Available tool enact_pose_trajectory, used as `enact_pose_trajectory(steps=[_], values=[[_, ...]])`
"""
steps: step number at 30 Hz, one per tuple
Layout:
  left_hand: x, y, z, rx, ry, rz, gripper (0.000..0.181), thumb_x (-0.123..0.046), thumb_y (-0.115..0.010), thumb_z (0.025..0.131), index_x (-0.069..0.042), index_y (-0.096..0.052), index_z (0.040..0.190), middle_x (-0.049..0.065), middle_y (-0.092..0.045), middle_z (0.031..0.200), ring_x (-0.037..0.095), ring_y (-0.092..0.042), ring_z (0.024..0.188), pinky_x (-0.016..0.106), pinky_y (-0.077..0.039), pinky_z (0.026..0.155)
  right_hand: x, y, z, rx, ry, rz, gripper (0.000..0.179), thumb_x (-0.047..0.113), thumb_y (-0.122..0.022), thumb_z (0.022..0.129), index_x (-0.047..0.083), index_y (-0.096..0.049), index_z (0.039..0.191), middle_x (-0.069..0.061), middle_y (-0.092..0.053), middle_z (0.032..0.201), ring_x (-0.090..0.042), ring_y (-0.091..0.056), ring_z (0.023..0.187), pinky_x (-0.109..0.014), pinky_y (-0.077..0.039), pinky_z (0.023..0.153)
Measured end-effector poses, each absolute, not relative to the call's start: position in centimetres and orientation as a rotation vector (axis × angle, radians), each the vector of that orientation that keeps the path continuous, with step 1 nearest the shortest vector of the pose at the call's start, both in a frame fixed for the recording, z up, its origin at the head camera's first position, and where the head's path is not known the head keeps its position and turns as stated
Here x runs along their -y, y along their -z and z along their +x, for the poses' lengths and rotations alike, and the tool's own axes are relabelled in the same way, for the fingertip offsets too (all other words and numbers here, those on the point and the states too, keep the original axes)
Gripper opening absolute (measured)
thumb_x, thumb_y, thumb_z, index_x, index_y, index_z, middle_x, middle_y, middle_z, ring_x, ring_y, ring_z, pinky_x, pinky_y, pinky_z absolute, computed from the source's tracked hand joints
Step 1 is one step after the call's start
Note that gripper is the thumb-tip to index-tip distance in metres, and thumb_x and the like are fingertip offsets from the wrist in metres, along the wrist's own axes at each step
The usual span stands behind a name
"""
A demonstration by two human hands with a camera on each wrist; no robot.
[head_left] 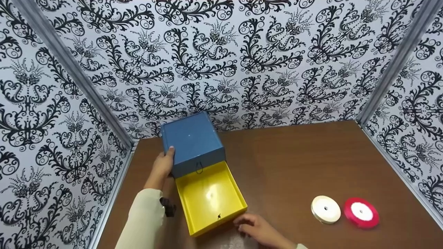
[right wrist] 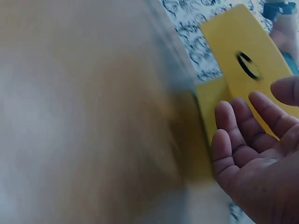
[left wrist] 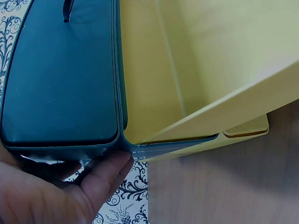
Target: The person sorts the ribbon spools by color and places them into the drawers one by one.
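A blue box (head_left: 190,138) stands at the back left of the table, with a small dark loop on its front face. From under that face a yellow drawer (head_left: 211,197) extends toward me, nothing lying inside it. My left hand (head_left: 163,164) grips the box's left side, thumb up on the top edge. The left wrist view shows those fingers (left wrist: 110,170) against the box wall beside the drawer's opening. My right hand (head_left: 258,228) is at the drawer's front right corner, fingers loosely bent. In the right wrist view its palm is bare, near the yellow drawer front (right wrist: 250,56) with its dark loop.
To the right on the brown table (head_left: 277,166) lie a cream ribbon spool (head_left: 320,212) and a red ribbon spool (head_left: 370,216), side by side. Patterned black-and-white panels (head_left: 221,62) enclose the table at the back and both sides, close behind the box.
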State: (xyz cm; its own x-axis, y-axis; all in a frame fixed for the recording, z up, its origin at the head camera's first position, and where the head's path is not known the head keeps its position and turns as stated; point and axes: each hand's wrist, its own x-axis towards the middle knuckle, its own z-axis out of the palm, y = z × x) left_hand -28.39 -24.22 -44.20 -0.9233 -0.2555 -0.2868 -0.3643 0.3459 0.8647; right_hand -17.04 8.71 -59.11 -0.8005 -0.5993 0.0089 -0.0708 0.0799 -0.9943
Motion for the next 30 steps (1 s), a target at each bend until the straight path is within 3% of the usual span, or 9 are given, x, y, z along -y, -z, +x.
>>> enact_pose_trajectory(steps=[3,10,16,23,30], values=[[24.3,44.2,-28.3,-2.480,-1.645,-0.579,0.075,-0.055,-0.029,0.095,0.000,-0.017,0.145,0.026,-0.028,0.141,0.039,-0.037,0.123,0.051,-0.036,0.097,-10.4,58.3,-17.5,-2.095,1.731,-0.730,0.021,0.012,-0.055,0.091,0.000,-0.063,0.107,-0.014,-0.063,0.097,-0.014,-0.058,0.076,-0.024,-0.049,0.062],[24.2,44.1,-28.5,-2.529,-1.632,-0.588,0.071,-0.052,-0.030,0.096,0.001,-0.024,0.142,0.027,-0.033,0.138,0.038,-0.038,0.121,0.050,-0.034,0.098,-13.7,53.9,-18.1,-2.408,1.737,-0.800,0.017,-0.004,-0.054,0.089,-0.001,-0.063,0.103,-0.009,-0.061,0.096,-0.023,-0.056,0.086,-0.025,-0.045,0.073],[24.2,44.1,-28.6,-2.568,-1.588,-0.584,0.072,-0.052,-0.028,0.096,0.003,-0.023,0.142,0.027,-0.029,0.140,0.039,-0.033,0.125,0.050,-0.030,0.102,-17.9,55.8,-20.5,-2.772,1.649,-0.853,0.021,-0.001,-0.064,0.084,0.010,-0.066,0.102,0.003,-0.062,0.094,-0.009,-0.057,0.084,-0.025,-0.049,0.069],[24.2,44.1,-28.6,-2.527,-1.630,-0.577,0.073,-0.053,-0.029,0.096,0.004,-0.023,0.141,0.029,-0.030,0.138,0.041,-0.036,0.123,0.053,-0.034,0.097,-23.1,57.2,-21.9,-3.412,0.877,-1.015,0.026,0.009,-0.076,0.070,0.007,-0.068,0.094,-0.002,-0.063,0.092,-0.021,-0.059,0.085,-0.040,-0.048,0.073],[24.1,44.3,-28.4,-2.499,-1.667,-0.580,0.072,-0.053,-0.030,0.095,0.002,-0.025,0.141,0.027,-0.035,0.136,0.039,-0.040,0.120,0.051,-0.037,0.096,-27.3,58.0,-22.2,-3.399,0.561,-0.947,0.034,0.019,-0.074,0.071,0.005,-0.066,0.101,-0.011,-0.061,0.099,-0.031,-0.057,0.092,-0.051,-0.047,0.073]])
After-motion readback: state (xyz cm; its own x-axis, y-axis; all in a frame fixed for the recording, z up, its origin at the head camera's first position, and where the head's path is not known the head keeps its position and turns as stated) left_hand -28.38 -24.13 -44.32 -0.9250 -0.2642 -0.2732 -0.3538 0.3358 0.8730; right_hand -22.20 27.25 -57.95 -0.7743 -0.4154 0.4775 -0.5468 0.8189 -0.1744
